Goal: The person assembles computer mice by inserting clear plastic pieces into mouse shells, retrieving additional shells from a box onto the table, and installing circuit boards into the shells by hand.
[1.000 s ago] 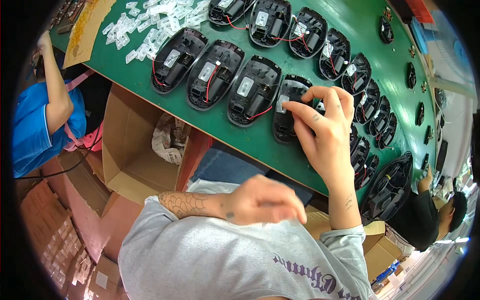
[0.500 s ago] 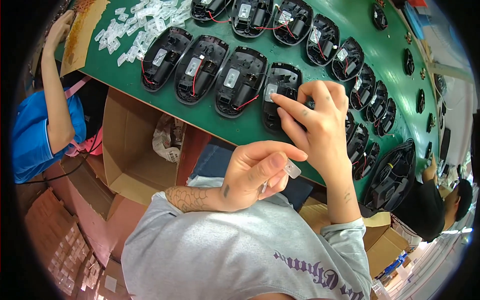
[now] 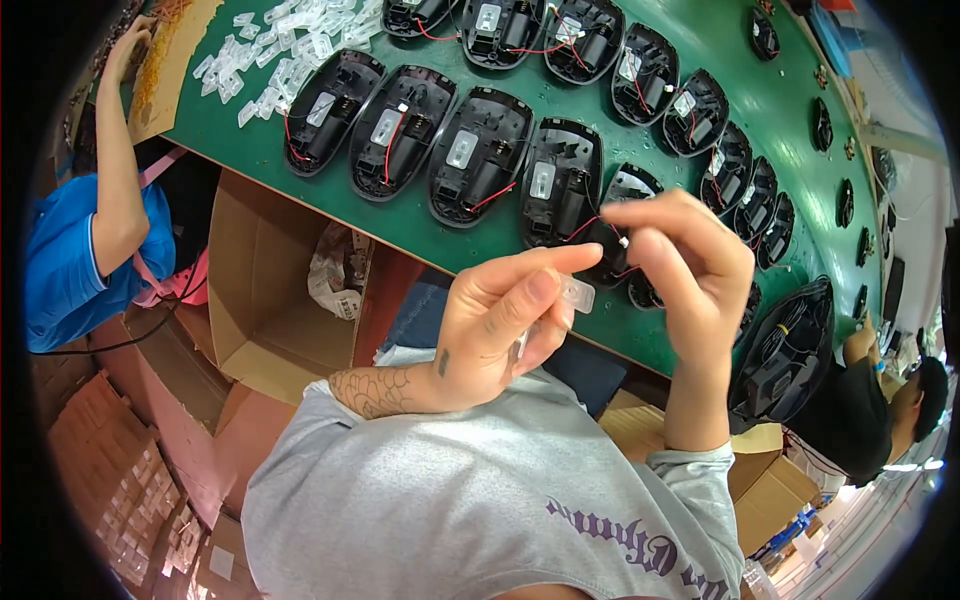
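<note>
My left hand (image 3: 505,325) is closed, pinching a small clear plastic piece (image 3: 578,294) between thumb and fingers; another pale edge shows lower in the fingers. My right hand (image 3: 700,265) hovers at the table's front edge, index finger and thumb apart, with nothing visible between them. Just beyond the left fingertips lies a black oval shell (image 3: 575,205), like a computer mouse housing, with a clear piece (image 3: 543,181) in its slot. A neighbouring shell (image 3: 632,182) with red wires is partly hidden by my right hand. Left of these, a similar shell (image 3: 490,140) also carries a clear piece.
Rows of black shells (image 3: 405,125) cover the green table (image 3: 400,235). Loose clear pieces (image 3: 290,50) are heaped at the far left. An open cardboard box (image 3: 240,300) stands below the edge. A black bag (image 3: 785,350) sits right. People work at left (image 3: 100,230) and right (image 3: 850,420).
My right hand has left the shell with the clear piece and drawn to the right and nearer, its fingers spreading. The left hand, still holding its clear piece, has shifted slightly.
</note>
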Tool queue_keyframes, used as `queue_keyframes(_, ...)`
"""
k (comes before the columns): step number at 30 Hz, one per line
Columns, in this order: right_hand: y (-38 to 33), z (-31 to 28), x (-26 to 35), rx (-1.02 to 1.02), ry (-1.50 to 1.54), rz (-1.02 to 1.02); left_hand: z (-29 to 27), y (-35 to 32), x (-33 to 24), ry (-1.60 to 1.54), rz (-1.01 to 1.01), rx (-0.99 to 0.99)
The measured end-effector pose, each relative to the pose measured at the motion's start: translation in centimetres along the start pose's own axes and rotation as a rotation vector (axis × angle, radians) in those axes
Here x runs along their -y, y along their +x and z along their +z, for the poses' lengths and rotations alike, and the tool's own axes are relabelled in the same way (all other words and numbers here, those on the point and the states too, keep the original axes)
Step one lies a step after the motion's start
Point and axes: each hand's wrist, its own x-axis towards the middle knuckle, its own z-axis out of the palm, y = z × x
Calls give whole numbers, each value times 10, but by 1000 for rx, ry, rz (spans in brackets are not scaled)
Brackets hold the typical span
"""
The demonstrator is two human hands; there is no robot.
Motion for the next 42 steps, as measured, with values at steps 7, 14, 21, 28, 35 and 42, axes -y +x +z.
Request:
queue_keyframes(7, -16, -14, 24, 29, 336, 120, -2, 10, 13, 386, 349, 55)
queue_keyframes(14, -31, -33, 36, 208, 725, 761, -6, 14, -14, 1409, 1023, 393)
queue_keyframes(21, -52, -34, 25, 124, 937, 962, -7, 10, -11, 1542, 990, 489)
queue_keyframes(28, -42, -52, 21, 23, 709, 656, -6, 12, -9, 1513, 959, 490)
queue_keyframes(35, -6, -46, -23, 40, -267, 5, 1, 10, 2, 1353, 411, 233)
queue_keyframes(42, 2, -32, -33, 168, -441, -118, -7, 11, 5, 1631, 414, 279)
